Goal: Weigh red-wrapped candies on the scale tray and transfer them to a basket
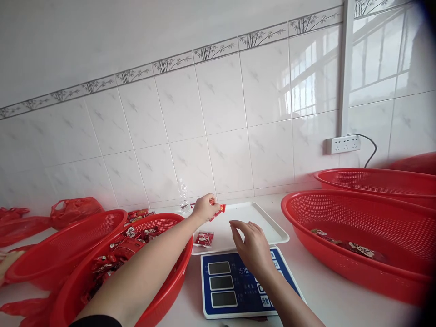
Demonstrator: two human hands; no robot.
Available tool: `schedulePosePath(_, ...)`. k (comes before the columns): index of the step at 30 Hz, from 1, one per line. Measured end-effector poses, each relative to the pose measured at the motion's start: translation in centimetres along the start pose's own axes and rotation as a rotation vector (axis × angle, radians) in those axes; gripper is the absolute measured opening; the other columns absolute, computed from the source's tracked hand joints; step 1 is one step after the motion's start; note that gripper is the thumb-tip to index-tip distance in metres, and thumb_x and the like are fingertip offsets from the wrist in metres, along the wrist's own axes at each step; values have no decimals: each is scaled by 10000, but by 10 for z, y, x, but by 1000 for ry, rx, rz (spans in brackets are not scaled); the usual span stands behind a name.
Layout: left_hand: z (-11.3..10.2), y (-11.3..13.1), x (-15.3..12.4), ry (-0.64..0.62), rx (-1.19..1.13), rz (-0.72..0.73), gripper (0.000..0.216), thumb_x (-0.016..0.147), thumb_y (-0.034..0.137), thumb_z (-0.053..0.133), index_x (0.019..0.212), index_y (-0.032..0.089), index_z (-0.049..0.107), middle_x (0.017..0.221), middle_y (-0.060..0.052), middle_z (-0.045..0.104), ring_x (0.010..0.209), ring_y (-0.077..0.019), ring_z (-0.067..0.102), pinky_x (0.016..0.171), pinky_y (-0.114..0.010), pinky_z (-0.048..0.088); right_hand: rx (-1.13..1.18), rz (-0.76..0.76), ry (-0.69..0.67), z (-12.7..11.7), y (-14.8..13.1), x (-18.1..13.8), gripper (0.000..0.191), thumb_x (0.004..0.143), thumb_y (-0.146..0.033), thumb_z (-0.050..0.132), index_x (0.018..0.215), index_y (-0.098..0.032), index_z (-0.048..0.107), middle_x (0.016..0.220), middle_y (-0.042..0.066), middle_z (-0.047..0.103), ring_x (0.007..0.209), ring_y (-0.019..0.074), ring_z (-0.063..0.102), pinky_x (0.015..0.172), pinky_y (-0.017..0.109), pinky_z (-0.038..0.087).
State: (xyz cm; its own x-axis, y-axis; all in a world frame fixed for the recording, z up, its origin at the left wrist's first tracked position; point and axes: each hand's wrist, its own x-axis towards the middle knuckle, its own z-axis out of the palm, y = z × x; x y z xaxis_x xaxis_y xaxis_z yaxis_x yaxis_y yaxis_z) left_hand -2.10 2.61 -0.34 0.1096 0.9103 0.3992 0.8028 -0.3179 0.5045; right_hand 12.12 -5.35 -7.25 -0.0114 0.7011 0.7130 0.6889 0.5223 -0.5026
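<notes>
My left hand [205, 208] is closed on a small red snack packet [219, 211], above the white tray [269, 220] of the scale. Part of the packet is hidden by the fingers. My right hand [251, 245] is over the tray's front edge and the keypad, its fingers curved with a gap to the thumb and nothing visible in them. A red and white packet [204, 239] lies at the tray's near left corner. In front of the tray is the blue scale panel [245, 304] with dark displays. Under my left forearm, a red basket [185, 268] holds many red packets.
On the right, a red basket [289, 206] has a few packets at its bottom, with another red basket [327, 175] behind it. A clear bottle [184, 197] stands by the tiled wall. At left are another red basket [44, 263] and a red plastic bag [76, 210].
</notes>
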Motion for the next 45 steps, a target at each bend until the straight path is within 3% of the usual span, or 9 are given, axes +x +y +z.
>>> schedulePosePath(6, -26, -1, -7, -313, 70, 30, 77, 600, 212, 547, 658, 189, 503, 542, 54, 469, 487, -85, 423, 463, -196, 310, -18, -19, -9, 1, 0, 0, 280, 859, -214, 356, 947, -211, 621, 926, 43, 698, 876, 186, 627, 910, 392, 371)
schedulePosePath(9, -32, -3, -14, -371, 210, 56, 151, 609, 258, 578, 747, 199, 562, 569, 44, 505, 517, -102, 468, 481, -201, 326, -49, -20, -27, 2, 0, 0, 274, 853, -206, 368, 960, -206, 619, 939, 39, 696, 878, 189, 625, 895, 389, 380)
schedulePosePath(14, -38, 3, -22, -588, 437, 146, 549, 552, 598, 625, 943, 214, 603, 939, -47, 623, 813, -204, 565, 611, -238, 402, -105, -32, -55, 4, 1, -1, 270, 848, -192, 376, 966, -215, 618, 946, 31, 697, 880, 189, 626, 880, 381, 384)
schedulePosePath(19, -37, 12, -30, -807, 622, 144, 805, 507, 694, 599, 1157, 228, 516, 1141, -87, 572, 979, -270, 535, 737, -300, 425, -110, -45, -43, 5, 2, -1, 266, 842, -193, 384, 966, -206, 619, 944, 38, 698, 886, 196, 627, 871, 383, 387)
schedulePosePath(21, -33, 11, -33, -795, 640, 119, 812, 553, 721, 542, 1193, 225, 489, 1174, -98, 550, 1005, -276, 527, 756, -310, 427, -104, -43, -46, 5, 2, -1, 267, 840, -193, 385, 968, -203, 619, 948, 40, 697, 889, 199, 626, 866, 387, 389)
schedulePosePath(30, -7, 14, -48, -512, 730, 13, 671, 732, 704, 284, 1109, 207, 531, 1109, -141, 559, 958, -315, 548, 717, -381, 443, -92, -30, -53, 5, 2, -1, 259, 850, -212, 389, 966, -211, 620, 943, 32, 698, 880, 191, 626, 862, 373, 391)
schedulePosePath(35, -6, 28, -51, -523, 765, -62, 537, 801, 560, 316, 1107, 175, 532, 1035, -158, 606, 935, -315, 566, 701, -371, 442, -89, -28, -67, 6, 2, -1, 259, 855, -218, 386, 965, -209, 620, 941, 33, 697, 881, 189, 622, 862, 368, 388)
schedulePosePath(39, -4, 22, -46, -500, 710, -53, 326, 775, 403, 427, 994, 219, 583, 1006, -106, 627, 894, -265, 583, 651, -304, 428, -84, -21, -78, 6, 1, -1, 262, 861, -228, 381, 975, -210, 617, 941, 32, 695, 876, 191, 619, 852, 365, 392)
schedulePosePath(45, 5, -2, -31, -310, 499, -63, 199, 665, 366, 546, 812, 233, 556, 836, -27, 634, 710, -194, 574, 524, -244, 355, -73, -23, -71, 5, 0, 0, 277, 861, -226, 369, 969, -214, 624, 913, 35, 698, 845, 192, 623, 793, 350, 418)
